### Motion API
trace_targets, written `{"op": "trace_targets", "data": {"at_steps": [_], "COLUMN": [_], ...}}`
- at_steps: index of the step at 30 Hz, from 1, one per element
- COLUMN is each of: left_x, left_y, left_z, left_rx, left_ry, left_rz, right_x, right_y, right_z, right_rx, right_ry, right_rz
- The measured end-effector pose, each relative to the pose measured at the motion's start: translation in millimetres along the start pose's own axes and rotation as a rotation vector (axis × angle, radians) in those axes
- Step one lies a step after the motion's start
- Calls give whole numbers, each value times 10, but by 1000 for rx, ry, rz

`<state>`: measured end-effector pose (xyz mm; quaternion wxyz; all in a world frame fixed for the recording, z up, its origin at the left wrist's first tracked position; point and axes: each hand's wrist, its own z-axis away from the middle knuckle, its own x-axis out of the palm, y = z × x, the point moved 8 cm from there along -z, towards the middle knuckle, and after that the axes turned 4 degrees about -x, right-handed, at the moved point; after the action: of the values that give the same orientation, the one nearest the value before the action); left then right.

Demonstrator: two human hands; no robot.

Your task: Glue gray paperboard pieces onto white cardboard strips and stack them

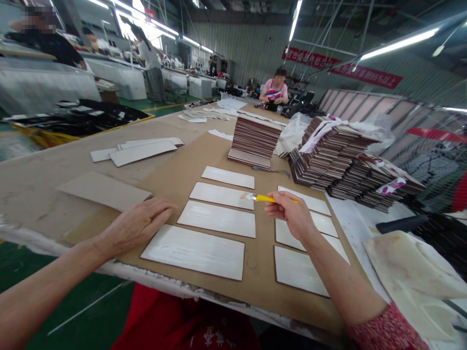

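Note:
My right hand [290, 211] is closed round the yellow handle of a paintbrush [264, 198]. The brush's pale bristles are over the right end of a white coated rectangular panel [215, 193], second from the back in the left-hand column; whether they touch it I cannot tell. Several more such panels lie in two columns, among them a large front panel [197, 253] with wet-looking streaks. My forearm covers part of the right-hand column. My left hand [146, 218] lies on the table, fingers stretched out and holding nothing, beside the left column and near a grey-beige board [102, 189].
Behind the panels stands a stack of brown-edged boards [255, 138], with bigger bundles [335, 150] to its right. Loose pale strips [144, 151] lie at the left. A stained cloth-like sheet [416, 267] rests at the right edge. A co-worker [275, 91] is at the table's far end.

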<state>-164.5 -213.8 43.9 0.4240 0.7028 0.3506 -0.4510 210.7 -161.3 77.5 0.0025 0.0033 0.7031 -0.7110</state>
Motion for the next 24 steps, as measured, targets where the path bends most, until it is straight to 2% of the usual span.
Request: {"op": "trace_targets", "data": {"at_steps": [3,6,11,16,24], "left_x": [5,146,340,344,313], "left_y": [8,2,-143,-126,-21], "left_z": [-229,-456,-586,-575,-645], "left_rx": [-9,47,32,49,84], "left_ry": [15,-46,-83,-100,-133], "left_rz": [-33,-30,-90,-104,-162], "right_x": [243,466,691,715,534], "right_y": [25,97,232,320,313], "right_z": [-260,-480,-705,-793,-785], "right_rx": [-17,-6,17,33,40], "right_ry": [-29,-66,-114,-124,-111], "right_rz": [7,17,39,77,109]}}
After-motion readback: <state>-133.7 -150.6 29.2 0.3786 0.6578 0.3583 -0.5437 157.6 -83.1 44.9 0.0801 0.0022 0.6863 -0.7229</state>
